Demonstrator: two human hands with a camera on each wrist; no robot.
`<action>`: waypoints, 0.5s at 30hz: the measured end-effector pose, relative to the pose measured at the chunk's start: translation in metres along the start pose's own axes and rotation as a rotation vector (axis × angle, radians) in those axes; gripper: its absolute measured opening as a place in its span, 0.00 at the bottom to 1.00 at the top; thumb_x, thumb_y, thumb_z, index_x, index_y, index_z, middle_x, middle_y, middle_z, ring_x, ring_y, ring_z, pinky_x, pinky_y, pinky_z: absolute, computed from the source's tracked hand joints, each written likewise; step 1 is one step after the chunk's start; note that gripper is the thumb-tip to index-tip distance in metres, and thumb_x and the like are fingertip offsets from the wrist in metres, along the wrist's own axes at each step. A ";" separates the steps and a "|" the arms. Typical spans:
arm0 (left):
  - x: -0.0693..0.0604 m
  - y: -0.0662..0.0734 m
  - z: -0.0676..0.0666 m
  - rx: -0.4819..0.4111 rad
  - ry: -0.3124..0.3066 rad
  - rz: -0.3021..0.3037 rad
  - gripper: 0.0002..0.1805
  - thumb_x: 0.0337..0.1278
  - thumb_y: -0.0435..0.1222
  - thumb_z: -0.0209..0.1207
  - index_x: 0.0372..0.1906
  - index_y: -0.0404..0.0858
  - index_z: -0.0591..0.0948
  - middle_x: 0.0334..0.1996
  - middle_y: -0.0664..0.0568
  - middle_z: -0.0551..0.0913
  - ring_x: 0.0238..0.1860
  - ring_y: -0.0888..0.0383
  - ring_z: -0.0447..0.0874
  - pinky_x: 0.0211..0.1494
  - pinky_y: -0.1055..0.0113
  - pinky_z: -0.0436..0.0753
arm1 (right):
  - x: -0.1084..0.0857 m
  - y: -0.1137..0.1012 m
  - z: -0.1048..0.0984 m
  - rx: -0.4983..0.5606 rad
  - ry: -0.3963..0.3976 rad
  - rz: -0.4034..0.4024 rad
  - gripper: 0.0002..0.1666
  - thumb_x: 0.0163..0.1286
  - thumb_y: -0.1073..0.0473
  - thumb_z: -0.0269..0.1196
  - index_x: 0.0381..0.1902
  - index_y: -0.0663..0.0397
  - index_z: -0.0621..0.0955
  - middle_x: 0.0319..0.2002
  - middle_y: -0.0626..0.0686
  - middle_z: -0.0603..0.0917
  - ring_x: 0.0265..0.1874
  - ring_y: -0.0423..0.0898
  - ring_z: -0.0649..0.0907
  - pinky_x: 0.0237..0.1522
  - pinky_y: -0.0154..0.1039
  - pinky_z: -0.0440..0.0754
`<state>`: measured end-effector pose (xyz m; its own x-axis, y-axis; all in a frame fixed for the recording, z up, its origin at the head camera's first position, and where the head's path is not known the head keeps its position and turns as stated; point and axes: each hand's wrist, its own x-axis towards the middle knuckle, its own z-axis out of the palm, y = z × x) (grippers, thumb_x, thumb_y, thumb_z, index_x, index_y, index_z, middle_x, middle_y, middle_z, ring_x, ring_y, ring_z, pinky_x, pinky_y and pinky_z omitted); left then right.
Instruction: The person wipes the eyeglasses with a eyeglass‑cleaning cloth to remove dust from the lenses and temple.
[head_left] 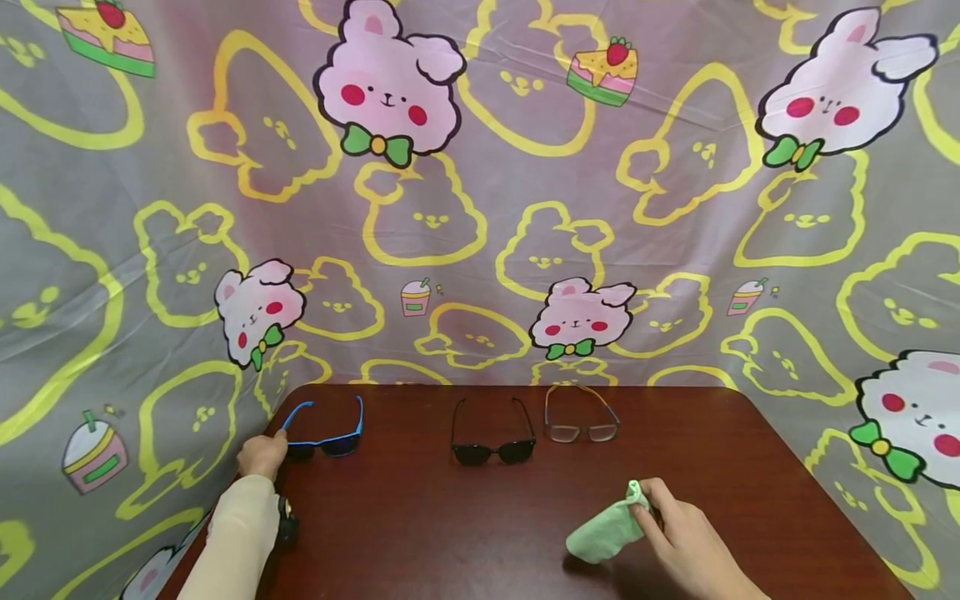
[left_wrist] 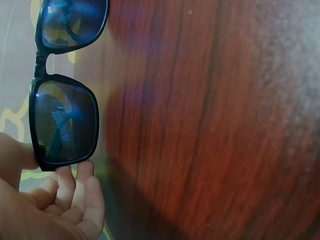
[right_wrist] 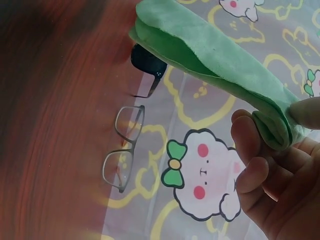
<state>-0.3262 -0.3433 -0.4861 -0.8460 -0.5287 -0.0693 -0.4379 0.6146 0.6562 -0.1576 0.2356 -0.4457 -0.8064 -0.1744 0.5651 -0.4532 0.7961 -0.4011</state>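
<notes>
At the table's left edge my left hand (head_left: 262,457) pinches the blue-armed sunglasses (head_left: 341,445) by the hinge corner. In the left wrist view, thumb and fingers meet at the end of the dark frame (left_wrist: 65,162), beside one lens. My right hand (head_left: 686,533) grips a folded light green cloth (head_left: 609,532) by one end, just above the table at the front right. Seen from the right wrist, the cloth (right_wrist: 210,55) sticks out as a long fold from between thumb and fingers. The cloth hides part of the black sunglasses there.
Black sunglasses (head_left: 492,452) lie with arms unfolded in the middle of the brown table (head_left: 450,533). Clear-lensed glasses (head_left: 581,432) lie to their right, near the back edge. A patterned cloth backdrop (head_left: 480,333) stands around the back and sides.
</notes>
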 end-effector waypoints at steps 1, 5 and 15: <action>0.000 0.000 0.000 -0.007 0.000 -0.005 0.31 0.65 0.44 0.42 0.48 0.14 0.72 0.50 0.18 0.67 0.52 0.25 0.65 0.54 0.42 0.68 | 0.000 0.000 0.000 -0.002 0.001 -0.004 0.16 0.60 0.68 0.65 0.40 0.46 0.73 0.20 0.30 0.64 0.18 0.29 0.64 0.20 0.29 0.63; -0.003 0.000 -0.002 -0.047 0.000 -0.026 0.30 0.66 0.44 0.42 0.50 0.17 0.73 0.51 0.19 0.66 0.53 0.26 0.64 0.54 0.42 0.68 | -0.002 0.000 0.001 0.003 -0.008 -0.003 0.16 0.60 0.68 0.65 0.40 0.45 0.73 0.20 0.31 0.63 0.18 0.29 0.64 0.20 0.29 0.62; -0.006 0.002 -0.005 -0.111 0.025 0.052 0.25 0.63 0.40 0.42 0.50 0.21 0.72 0.52 0.23 0.68 0.56 0.27 0.61 0.59 0.41 0.63 | -0.002 0.000 0.004 0.015 0.009 -0.040 0.18 0.59 0.69 0.65 0.41 0.45 0.73 0.21 0.30 0.65 0.19 0.28 0.65 0.20 0.29 0.63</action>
<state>-0.3210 -0.3418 -0.4808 -0.8581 -0.5132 -0.0155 -0.3562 0.5734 0.7378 -0.1577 0.2332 -0.4492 -0.7842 -0.2009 0.5871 -0.4907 0.7799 -0.3885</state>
